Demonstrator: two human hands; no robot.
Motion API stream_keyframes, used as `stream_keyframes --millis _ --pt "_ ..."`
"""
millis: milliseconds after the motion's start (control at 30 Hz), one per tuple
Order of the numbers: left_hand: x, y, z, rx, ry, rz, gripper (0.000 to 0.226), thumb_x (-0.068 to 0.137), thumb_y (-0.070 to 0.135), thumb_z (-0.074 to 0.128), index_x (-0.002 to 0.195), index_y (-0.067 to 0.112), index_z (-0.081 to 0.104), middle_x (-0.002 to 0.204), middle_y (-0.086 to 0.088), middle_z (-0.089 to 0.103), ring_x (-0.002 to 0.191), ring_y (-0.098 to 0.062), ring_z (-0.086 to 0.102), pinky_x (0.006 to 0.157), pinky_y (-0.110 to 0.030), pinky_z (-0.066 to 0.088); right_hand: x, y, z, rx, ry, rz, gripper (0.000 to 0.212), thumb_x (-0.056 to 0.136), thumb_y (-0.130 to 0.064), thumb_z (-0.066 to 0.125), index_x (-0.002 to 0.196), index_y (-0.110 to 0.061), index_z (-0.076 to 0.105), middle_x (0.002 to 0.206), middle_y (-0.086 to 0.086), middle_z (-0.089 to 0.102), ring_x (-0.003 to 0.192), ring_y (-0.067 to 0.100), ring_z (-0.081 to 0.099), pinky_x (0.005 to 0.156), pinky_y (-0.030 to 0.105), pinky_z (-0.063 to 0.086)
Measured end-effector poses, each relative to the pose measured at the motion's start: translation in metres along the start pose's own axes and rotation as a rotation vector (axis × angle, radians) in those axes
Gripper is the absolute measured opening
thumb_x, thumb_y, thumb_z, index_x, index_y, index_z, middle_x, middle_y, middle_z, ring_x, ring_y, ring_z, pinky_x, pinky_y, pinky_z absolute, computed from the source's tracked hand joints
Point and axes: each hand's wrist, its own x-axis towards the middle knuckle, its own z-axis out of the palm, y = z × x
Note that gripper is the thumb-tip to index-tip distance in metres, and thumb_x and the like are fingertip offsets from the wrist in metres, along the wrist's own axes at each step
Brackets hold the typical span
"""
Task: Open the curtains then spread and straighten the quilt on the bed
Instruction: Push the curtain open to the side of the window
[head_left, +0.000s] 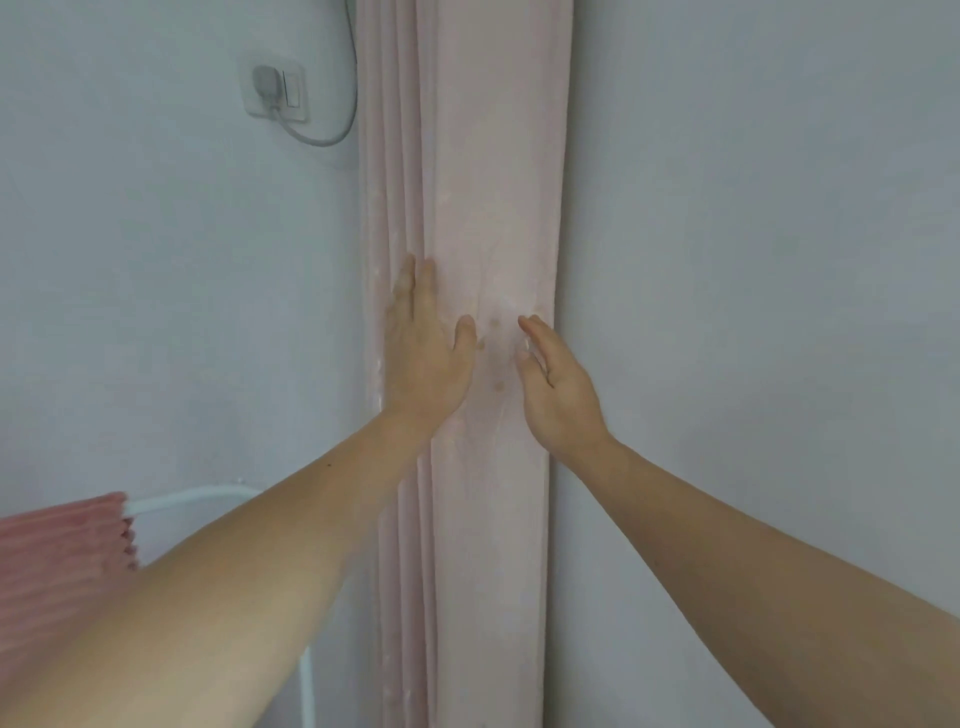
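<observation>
Both hands flat on gathered curtain (488, 208), room corner.
Left hand (423, 353) and right hand (558, 387) lay with straight fingers against the pink folds, gripping nothing; wall socket (275, 91) upper left.

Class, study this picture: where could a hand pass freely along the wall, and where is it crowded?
Free: the bare wall right of the curtain, and the wall stretch between the socket and the pink ribbed cloth. Crowded: the gathered curtain, where the left hand lies flat and the right hand reaches.
</observation>
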Motion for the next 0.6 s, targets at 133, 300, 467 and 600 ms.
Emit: stream_keyframes --millis 133,300,467,600 --pt "-0.019 0.032 0.006 -0.173 -0.055 0.164 0.053 0.095 0.015 0.06 0.147 0.012 0.047 0.158 -0.003 0.046 0.148 -0.021 0.038 0.125 -0.043 0.03 -0.021 -0.027 -0.035 -0.162 0.041 0.055 0.048 0.11 -0.021 0.043 0.158 -0.025 0.045 0.163 -0.012 0.045 0.148 0.002 0.039 0.122 0.025 0.032" --pt "-0.043 0.056 0.015 -0.377 -0.297 0.142 0.047 0.097 0.014 0.06 0.143 0.017 0.049 0.142 0.006 0.055 0.134 -0.011 0.048 0.116 -0.031 0.039 -0.055 -0.046 -0.075 -0.439 0.108 0.122 0.049 0.107 -0.025 0.05 0.155 -0.029 0.047 0.154 -0.016 0.052 0.138 0.004 0.049 0.113 0.028 0.04" --pt "-0.079 0.075 0.026 -0.56 -0.438 0.135 0.044 0.093 0.013 0.064 0.136 0.019 0.053 0.13 0.009 0.06 0.121 -0.005 0.055 0.104 -0.024 0.044 -0.107 -0.07 -0.103 -0.62 0.164 0.226 0.047 0.106 -0.022 0.051 0.152 -0.028 0.051 0.15 -0.014 0.056 0.134 0.005 0.053 0.111 0.027 0.041" --pt "-0.127 0.108 0.033 -0.766 -0.543 0.168 0.038 0.092 0.015 0.063 0.128 0.023 0.055 0.123 0.014 0.061 0.113 -0.002 0.059 0.095 -0.017 0.044 -0.17 -0.097 -0.13 -0.711 0.258 0.365 0.043 0.103 -0.021 0.053 0.145 -0.031 0.058 0.139 -0.016 0.061 0.126 0.004 0.058 0.105 0.027 0.046"
